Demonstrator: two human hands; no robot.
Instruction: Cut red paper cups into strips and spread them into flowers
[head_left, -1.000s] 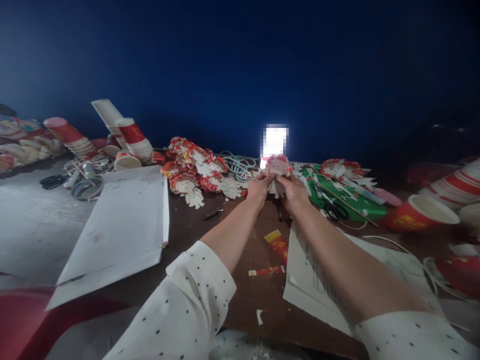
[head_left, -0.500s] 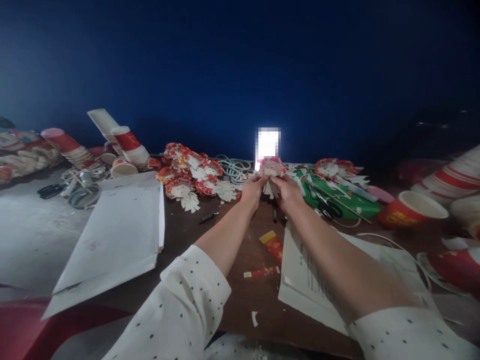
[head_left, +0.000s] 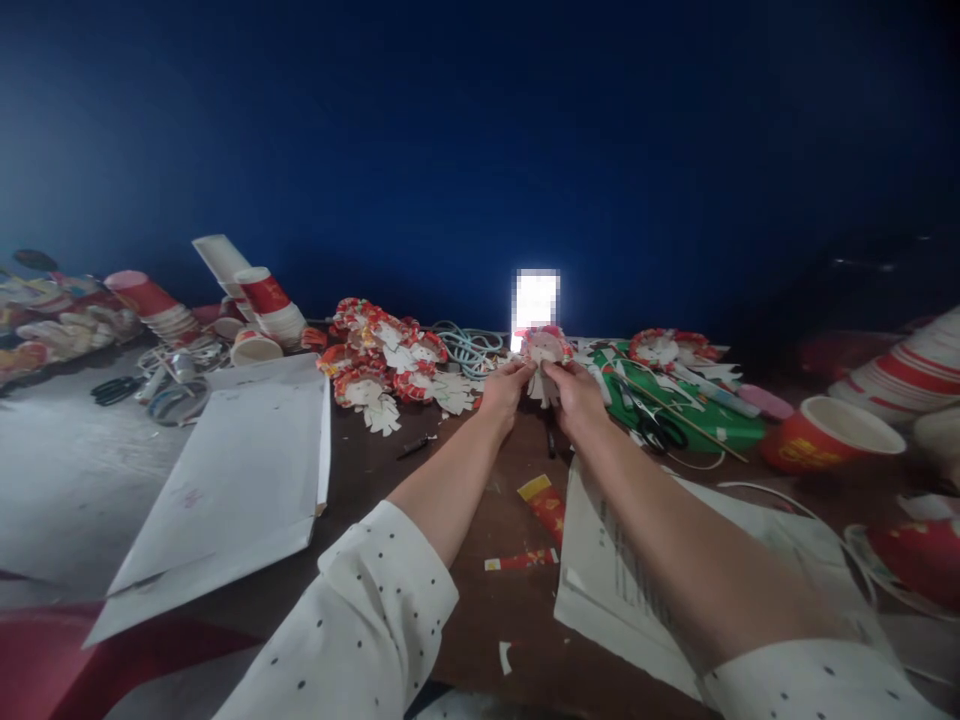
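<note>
Between my two hands I hold up a paper cutout figure [head_left: 544, 350] with a pale face, a red headpiece and a white lower part. My left hand [head_left: 507, 392] pinches its left edge. My right hand [head_left: 576, 394] grips it from the right, and the fingertips partly cover its lower half. Left of my hands lies a pile of similar red-and-white paper figures [head_left: 375, 365]. More of them [head_left: 664, 350] rest on a green sheet [head_left: 724, 428] to the right, near a pair of black-handled scissors [head_left: 660, 432].
Stacked paper cups [head_left: 274, 300] stand at the back left. On the right are a red paper cup [head_left: 832, 435] and another cup stack [head_left: 900, 360]. White board [head_left: 247, 470], printed paper [head_left: 615, 580], red scraps [head_left: 544, 505] and a black pen-like tool [head_left: 414, 447] lie on the brown table.
The whole scene sits slightly lower in the picture as the head view tilts. Both hands keep their hold on the paper figure, nearly unmoved.
</note>
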